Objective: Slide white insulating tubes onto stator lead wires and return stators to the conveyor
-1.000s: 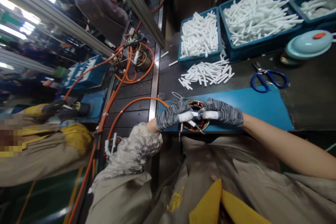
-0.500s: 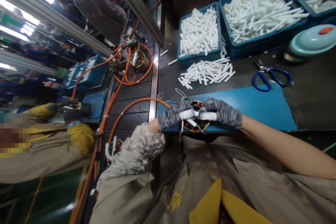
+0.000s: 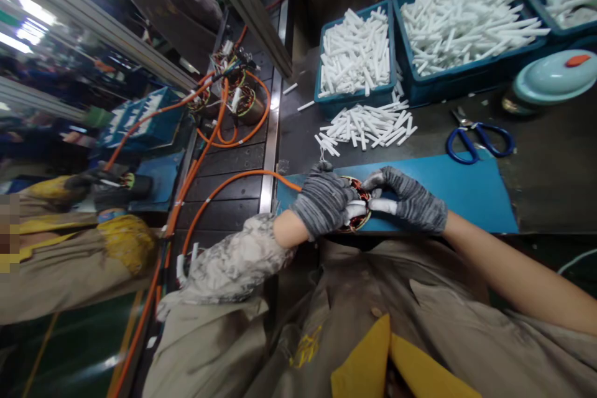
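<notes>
My left hand [image 3: 323,202], in a grey knit glove with white fingertips, is curled over the left side of a round wound motor stator [image 3: 360,186]. What its closed fingers grip is hidden. At the stator's right side is my gloved right hand [image 3: 410,200], finger and thumb bent together at the coil's edge. Whatever is between those tips is too small to make out. Copper-red windings and a pale rim show between the hands. An orange cable [image 3: 242,174] runs in from the left beneath my left hand. A blue mat [image 3: 448,193] lies under the stator.
Loose white sleeves [image 3: 368,125] lie behind the mat, before a blue bin [image 3: 321,84] and a larger bin [image 3: 420,84] of sleeves. Blue-handled scissors [image 3: 480,140] and a lidded jar [image 3: 550,84] are right. A conveyor [image 3: 233,165] carries stators; a co-worker's sleeve [image 3: 128,242] shows left.
My left hand has turned and closed further over the stator, hiding the white sleeves and wires seen there before. My right hand has shifted slightly right, its fingers bending at the coil.
</notes>
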The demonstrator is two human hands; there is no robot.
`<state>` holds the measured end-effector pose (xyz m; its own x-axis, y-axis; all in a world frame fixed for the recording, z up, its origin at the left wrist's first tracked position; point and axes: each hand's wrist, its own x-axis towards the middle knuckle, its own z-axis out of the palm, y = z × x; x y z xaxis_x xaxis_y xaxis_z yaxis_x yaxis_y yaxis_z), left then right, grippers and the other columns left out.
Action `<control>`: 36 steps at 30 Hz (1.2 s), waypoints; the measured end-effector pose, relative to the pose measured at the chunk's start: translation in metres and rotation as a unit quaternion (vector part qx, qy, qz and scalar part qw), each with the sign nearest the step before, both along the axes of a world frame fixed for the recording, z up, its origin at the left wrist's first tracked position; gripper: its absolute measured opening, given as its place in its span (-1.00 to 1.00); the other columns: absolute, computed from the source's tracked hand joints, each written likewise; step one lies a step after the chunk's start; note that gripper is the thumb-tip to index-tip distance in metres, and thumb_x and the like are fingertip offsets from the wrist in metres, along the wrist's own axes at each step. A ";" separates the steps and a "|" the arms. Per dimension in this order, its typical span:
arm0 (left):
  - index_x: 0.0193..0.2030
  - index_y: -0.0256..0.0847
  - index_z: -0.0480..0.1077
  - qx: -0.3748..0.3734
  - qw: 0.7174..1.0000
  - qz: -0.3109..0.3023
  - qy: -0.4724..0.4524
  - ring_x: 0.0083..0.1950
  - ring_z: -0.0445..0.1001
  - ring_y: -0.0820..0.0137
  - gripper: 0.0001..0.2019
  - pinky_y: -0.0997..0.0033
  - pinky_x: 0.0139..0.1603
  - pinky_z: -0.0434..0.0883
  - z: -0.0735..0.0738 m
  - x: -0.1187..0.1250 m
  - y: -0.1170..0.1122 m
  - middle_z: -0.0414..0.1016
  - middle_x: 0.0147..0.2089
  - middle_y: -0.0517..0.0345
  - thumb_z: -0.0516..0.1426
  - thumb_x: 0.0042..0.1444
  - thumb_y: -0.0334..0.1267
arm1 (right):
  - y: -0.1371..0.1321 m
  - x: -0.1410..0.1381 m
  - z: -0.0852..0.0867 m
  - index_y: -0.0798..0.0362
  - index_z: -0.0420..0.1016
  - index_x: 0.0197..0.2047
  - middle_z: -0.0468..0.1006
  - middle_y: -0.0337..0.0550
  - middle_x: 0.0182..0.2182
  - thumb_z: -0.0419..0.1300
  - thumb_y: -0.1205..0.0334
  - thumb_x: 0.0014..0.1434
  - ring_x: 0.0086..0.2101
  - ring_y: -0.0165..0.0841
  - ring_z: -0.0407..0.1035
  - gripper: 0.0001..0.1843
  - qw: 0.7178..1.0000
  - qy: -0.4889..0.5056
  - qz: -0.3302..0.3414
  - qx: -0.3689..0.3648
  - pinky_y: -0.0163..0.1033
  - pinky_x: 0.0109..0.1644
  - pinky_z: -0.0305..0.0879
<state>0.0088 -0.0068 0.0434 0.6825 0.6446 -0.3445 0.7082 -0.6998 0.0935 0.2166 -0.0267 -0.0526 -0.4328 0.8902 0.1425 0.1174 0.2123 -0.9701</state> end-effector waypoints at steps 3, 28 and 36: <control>0.02 -0.20 0.58 -0.031 0.996 0.002 -0.084 0.00 0.55 0.13 -0.61 0.00 0.21 0.32 -0.003 -0.001 0.003 0.63 -0.05 -0.02 0.21 0.26 0.07 | -0.010 0.017 -0.006 0.00 0.56 -0.08 0.63 -0.12 -0.20 0.33 -0.05 0.20 -0.20 -0.23 0.52 -0.66 0.999 0.005 -0.043 -0.022 -0.05 -0.03 0.50; 0.28 -0.21 0.41 0.032 0.964 -0.156 -0.214 0.56 0.09 0.00 -0.55 -0.21 0.51 0.14 -0.023 -0.052 0.016 0.28 0.47 -0.18 0.13 0.36 -0.03 | -0.037 -0.021 -0.009 0.05 0.15 0.50 0.48 0.15 0.27 0.05 0.17 0.43 0.22 -0.07 0.42 -0.38 0.949 -0.143 0.058 0.275 0.16 0.27 0.37; 0.06 -0.15 0.57 0.047 0.974 -0.122 -0.187 0.56 0.10 0.04 -0.70 -0.16 0.54 0.11 -0.020 -0.054 0.024 0.35 0.43 -0.03 0.16 0.35 -0.05 | 0.001 0.003 0.003 -0.05 0.36 0.39 0.52 0.00 0.26 0.17 0.15 0.38 0.18 -0.14 0.47 -0.46 0.973 -0.025 0.188 0.134 -0.02 0.26 0.39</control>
